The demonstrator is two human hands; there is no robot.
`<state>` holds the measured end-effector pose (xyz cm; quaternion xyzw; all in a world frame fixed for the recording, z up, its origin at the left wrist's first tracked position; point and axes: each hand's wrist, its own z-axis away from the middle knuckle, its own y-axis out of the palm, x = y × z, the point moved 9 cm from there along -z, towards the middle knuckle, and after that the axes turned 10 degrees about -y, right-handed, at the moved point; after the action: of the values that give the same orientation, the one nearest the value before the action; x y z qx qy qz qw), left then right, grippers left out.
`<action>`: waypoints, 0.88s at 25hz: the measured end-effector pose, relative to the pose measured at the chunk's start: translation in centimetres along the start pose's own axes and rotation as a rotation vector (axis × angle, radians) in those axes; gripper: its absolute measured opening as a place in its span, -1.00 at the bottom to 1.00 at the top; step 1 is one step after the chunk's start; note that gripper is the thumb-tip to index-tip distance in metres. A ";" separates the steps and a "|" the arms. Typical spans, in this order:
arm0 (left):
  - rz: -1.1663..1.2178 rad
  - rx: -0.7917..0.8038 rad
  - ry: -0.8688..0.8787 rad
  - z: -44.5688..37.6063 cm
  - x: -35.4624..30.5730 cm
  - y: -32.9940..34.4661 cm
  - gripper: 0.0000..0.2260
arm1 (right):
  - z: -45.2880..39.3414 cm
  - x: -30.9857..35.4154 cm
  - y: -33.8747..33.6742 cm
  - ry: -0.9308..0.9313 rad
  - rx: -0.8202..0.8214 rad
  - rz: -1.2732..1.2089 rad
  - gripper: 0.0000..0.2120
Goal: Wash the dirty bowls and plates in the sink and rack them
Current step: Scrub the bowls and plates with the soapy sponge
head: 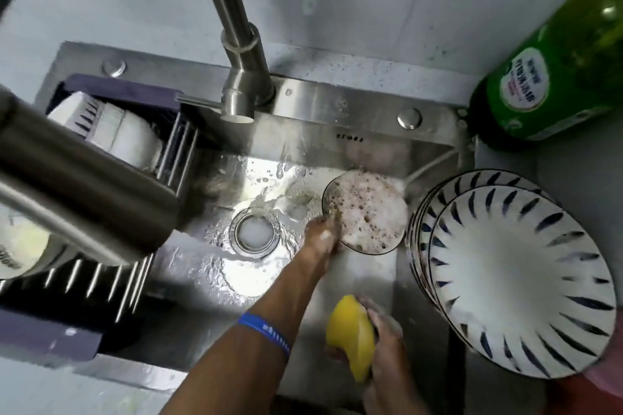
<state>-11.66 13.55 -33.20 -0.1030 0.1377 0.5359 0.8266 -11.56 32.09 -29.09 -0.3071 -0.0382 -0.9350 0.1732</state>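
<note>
At far left I see the dish rack (111, 283) filling that side of the steel sink (337, 108), white washed bowls (124, 135) standing on edge behind its rods, and the faucet spout (84, 185) looming large and close over it. The open basin floor runs from the rack's right edge past the drain (254, 232) to the right wall, wet and foamy. My left hand (322, 236), a blue wristband (264, 330) on its forearm, reaches far into the basin and pinches the near-left rim of the soapy plate (365, 212); the plate is round, tilted with its sudsy face up and leaning toward the far right corner. My right hand (384, 340), near the front edge, has its fingers curled around the yellow sponge (350, 337), whose long axis runs near to far. On the counter at right sits a stack of striped plates (519, 283), overhanging the sink's right edge, with a green detergent bottle (553, 67) beyond.
</note>
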 end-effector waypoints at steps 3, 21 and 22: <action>-0.047 -0.036 0.051 1.9 1.4 -2.9 -0.74 | 3.3 3.6 0.3 -0.076 -0.008 -0.090 -0.72; 0.037 -0.030 0.183 21.3 -1.4 -12.9 -0.68 | 15.3 10.2 10.8 -0.876 0.415 1.260 -0.52; 0.002 -0.046 0.180 21.6 -1.3 -12.5 -0.66 | 15.9 10.5 11.6 -0.911 0.473 1.212 -0.51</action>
<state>1.84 14.27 -12.17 -0.1696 0.1992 0.5283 0.8077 -6.48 20.89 -10.43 -0.5820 -0.1291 -0.4274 0.6797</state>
